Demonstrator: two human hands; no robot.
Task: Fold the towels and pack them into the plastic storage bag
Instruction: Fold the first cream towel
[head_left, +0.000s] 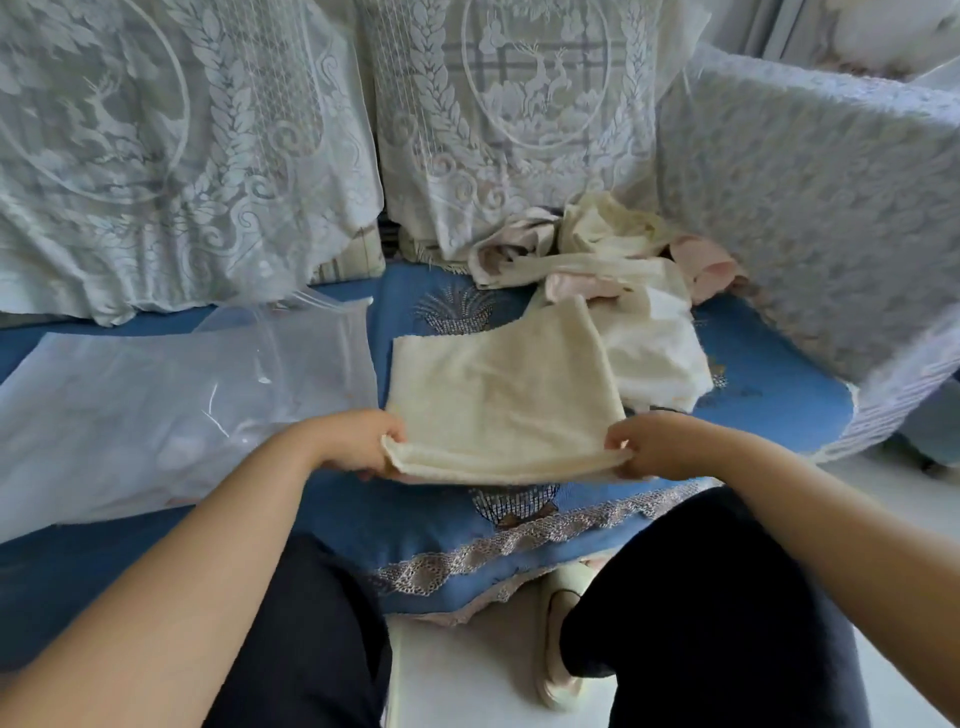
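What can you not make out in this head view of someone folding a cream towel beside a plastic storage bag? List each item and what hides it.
1. Fingers under the cream towel: left hand and right hand grip its near edge, which covers them.
2. Contents of the plastic storage bag: cloudy plastic and glare.
3. Number of towels in the unfolded pile: they overlap.
4. White towel: partly under the cream one.
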